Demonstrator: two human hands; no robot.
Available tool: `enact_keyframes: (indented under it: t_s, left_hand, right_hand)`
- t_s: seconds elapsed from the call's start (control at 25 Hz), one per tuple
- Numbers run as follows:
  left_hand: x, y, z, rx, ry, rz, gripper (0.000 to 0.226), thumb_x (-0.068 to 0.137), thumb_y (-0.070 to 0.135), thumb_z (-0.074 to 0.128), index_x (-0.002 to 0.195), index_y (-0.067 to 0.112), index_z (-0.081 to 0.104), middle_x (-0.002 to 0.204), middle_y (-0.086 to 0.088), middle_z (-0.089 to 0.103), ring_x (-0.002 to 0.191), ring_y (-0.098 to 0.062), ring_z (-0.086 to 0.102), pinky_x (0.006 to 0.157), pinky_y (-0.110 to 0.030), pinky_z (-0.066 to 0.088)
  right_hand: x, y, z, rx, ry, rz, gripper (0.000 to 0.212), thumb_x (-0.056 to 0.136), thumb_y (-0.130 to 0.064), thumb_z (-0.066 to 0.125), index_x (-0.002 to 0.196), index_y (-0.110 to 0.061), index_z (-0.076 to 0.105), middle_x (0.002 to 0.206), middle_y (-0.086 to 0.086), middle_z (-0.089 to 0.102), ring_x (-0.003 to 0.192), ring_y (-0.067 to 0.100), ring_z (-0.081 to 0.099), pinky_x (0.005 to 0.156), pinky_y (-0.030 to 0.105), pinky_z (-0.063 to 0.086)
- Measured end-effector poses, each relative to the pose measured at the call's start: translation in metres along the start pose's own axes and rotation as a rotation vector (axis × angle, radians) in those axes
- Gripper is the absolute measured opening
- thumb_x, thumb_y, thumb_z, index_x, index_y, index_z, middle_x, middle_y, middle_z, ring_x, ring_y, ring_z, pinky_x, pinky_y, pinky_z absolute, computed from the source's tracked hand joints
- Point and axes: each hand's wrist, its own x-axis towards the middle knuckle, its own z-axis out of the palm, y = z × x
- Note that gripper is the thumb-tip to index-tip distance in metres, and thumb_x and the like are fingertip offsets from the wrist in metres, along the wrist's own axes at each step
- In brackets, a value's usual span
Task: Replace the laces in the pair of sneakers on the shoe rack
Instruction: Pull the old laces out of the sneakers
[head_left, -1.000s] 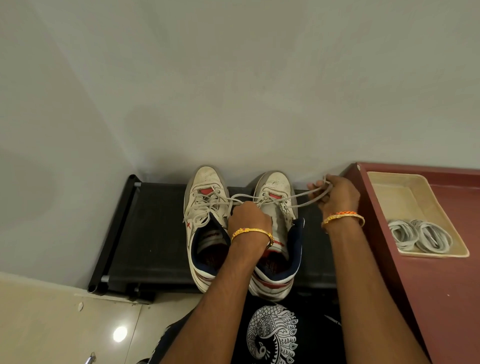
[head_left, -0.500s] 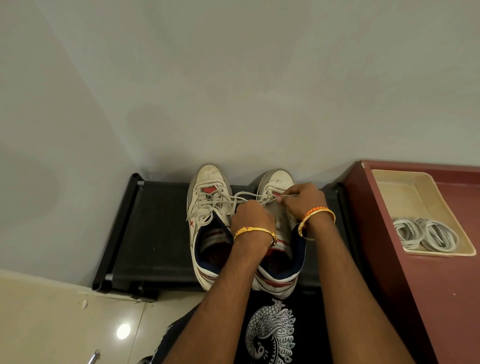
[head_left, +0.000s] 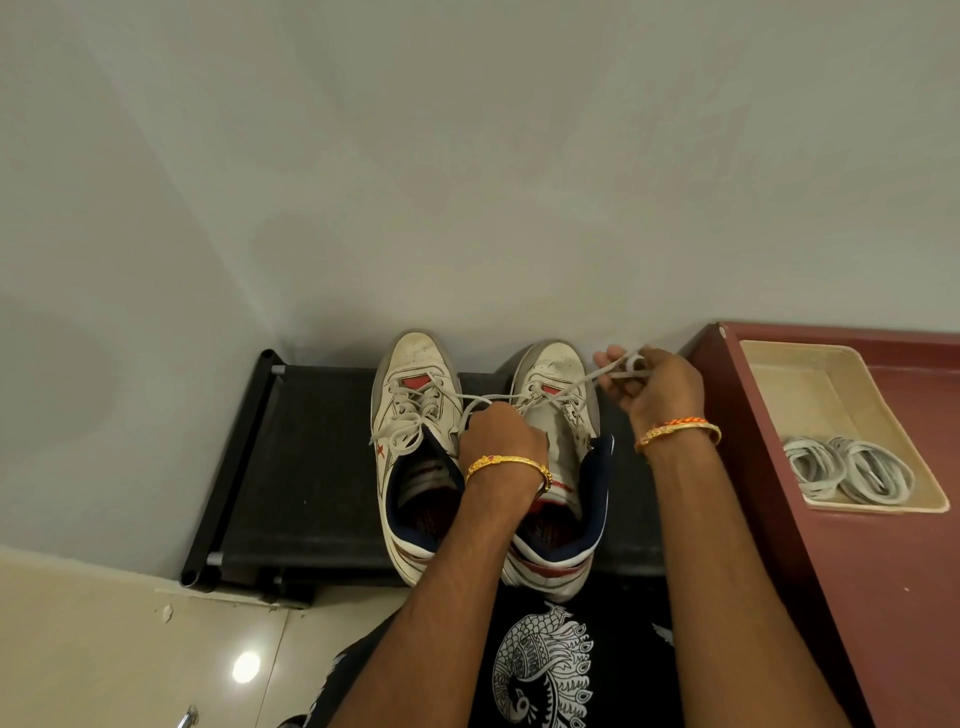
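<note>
While I watch through the head camera, I log the items nearest first.

1. Black shirt with white peacock print (head_left: 540, 670), at the bottom of view, between my two forearms.
2. Tiled floor (head_left: 104, 649), lower left, with one bright light reflection.
3. Shoe rack (head_left: 311, 467), black, set against the wall; its left edge is a pair of dark tubes.
4. Left sneaker (head_left: 410, 415), white with red and navy trim, standing on the shoe rack with heel toward me and toe at the rack's far edge, its own lace loose.
5. Right sneaker (head_left: 566, 395), same make, just beside the first and nearer the rack's right edge.
6. Left hand (head_left: 501, 436), gold bangle at the wrist, fingers curled down over the right sneaker's tongue area, gripping the old lace (head_left: 587, 382) there.
7. Right hand (head_left: 654, 389), bangle and orange thread at the wrist, raised beyond the rack's right far corner, pinching the other end of that lace, which is looped round a finger and drawn taut from the eyelets.
8. Maroon bench (head_left: 857, 597), right of the rack.
9. Beige tray (head_left: 810, 374) on the bench, with coiled white laces (head_left: 852, 470) at its near end.
10. Grey wall (head_left: 467, 156), farthest.
</note>
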Motion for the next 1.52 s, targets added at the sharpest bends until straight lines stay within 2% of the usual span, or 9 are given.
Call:
enact_keyframes:
  t_s: [0.12,0.24,0.4,0.56,0.76,1.0,1.12,1.28,1.52]
  left_hand:
    - [0.0,0.0,-0.001,-0.005,0.001,-0.001,0.028,0.093,0.017,0.05,0.113,-0.001,0.059,0.117,-0.017,0.062,0.108,-0.032,0.058,0.085,-0.036,0.047]
    - [0.0,-0.001,-0.001,0.004,0.011,0.008,0.029,0.094,0.019,0.049,0.114,0.0,0.059,0.119,-0.018,0.061,0.11,-0.033,0.057,0.087,-0.037,0.046]
    - [0.0,-0.001,0.001,0.002,0.008,-0.014,0.031,0.094,0.02,0.05,0.115,0.0,0.058,0.119,-0.017,0.061,0.11,-0.033,0.057,0.087,-0.037,0.046]
    - [0.001,0.0,0.001,-0.01,0.019,-0.033,0.031,0.093,0.019,0.05,0.116,0.0,0.058,0.119,-0.016,0.061,0.11,-0.032,0.058,0.085,-0.036,0.047]
    - [0.001,0.001,0.002,0.008,0.046,-0.035,0.032,0.093,0.02,0.05,0.116,0.0,0.059,0.119,-0.016,0.061,0.109,-0.031,0.058,0.083,-0.035,0.047]
    - [0.003,0.004,0.005,0.107,0.117,0.107,0.033,0.09,0.023,0.052,0.118,0.005,0.054,0.121,-0.013,0.057,0.112,-0.03,0.053,0.084,-0.037,0.045]
    - [0.014,0.009,0.009,0.127,0.202,0.317,0.037,0.09,0.014,0.053,0.127,0.009,0.05,0.124,-0.011,0.053,0.117,-0.028,0.048,0.087,-0.037,0.044]
    - [0.028,0.015,0.01,0.209,0.186,0.521,0.04,0.088,0.003,0.05,0.124,0.018,0.059,0.121,-0.008,0.061,0.114,-0.028,0.053,0.091,-0.039,0.046]
    - [0.034,0.01,0.015,0.543,0.062,0.561,0.04,0.091,0.011,0.05,0.128,0.027,0.056,0.133,-0.009,0.049,0.123,-0.03,0.041,0.097,-0.043,0.039]
  right_hand:
    - [-0.003,0.023,0.007,-0.9,-0.152,-0.426,0.015,0.089,-0.013,0.054,0.094,-0.005,0.066,0.088,0.012,0.067,0.085,0.026,0.062,0.074,0.03,0.05]
    - [-0.003,0.034,0.012,-1.339,-0.362,-0.358,0.031,0.086,-0.021,0.067,0.113,-0.007,0.067,0.116,0.015,0.066,0.109,0.027,0.059,0.092,0.032,0.046]
    - [-0.006,0.025,0.007,-1.255,-0.344,-0.264,0.027,0.083,-0.021,0.07,0.106,-0.006,0.071,0.115,0.014,0.066,0.11,0.028,0.057,0.086,0.03,0.045]
    - [0.002,0.007,-0.015,-1.001,-0.208,-0.205,0.008,0.08,-0.015,0.07,0.081,-0.007,0.071,0.085,0.011,0.067,0.086,0.027,0.059,0.074,0.033,0.046]
    - [0.02,-0.023,-0.059,-0.541,0.163,0.035,0.01,0.083,-0.012,0.054,0.087,-0.004,0.057,0.074,0.007,0.047,0.064,0.02,0.046,0.053,0.03,0.044]
    - [0.006,-0.011,-0.048,-0.923,-0.043,-0.195,0.059,0.081,-0.038,0.067,0.128,-0.008,0.049,0.118,0.007,0.053,0.107,0.027,0.052,0.087,0.036,0.046]
    - [-0.011,0.001,-0.023,-1.097,-0.267,-0.274,0.046,0.077,-0.031,0.072,0.117,-0.01,0.061,0.115,0.006,0.058,0.101,0.02,0.054,0.085,0.031,0.044]
    - [-0.008,0.034,-0.004,-1.505,-0.21,-0.282,0.039,0.082,-0.029,0.063,0.117,-0.011,0.062,0.114,0.013,0.063,0.102,0.029,0.061,0.089,0.038,0.051]
    - [0.01,0.029,-0.011,-1.257,-0.182,-0.071,0.026,0.085,-0.018,0.06,0.105,-0.004,0.069,0.108,0.014,0.067,0.096,0.028,0.062,0.079,0.031,0.051]
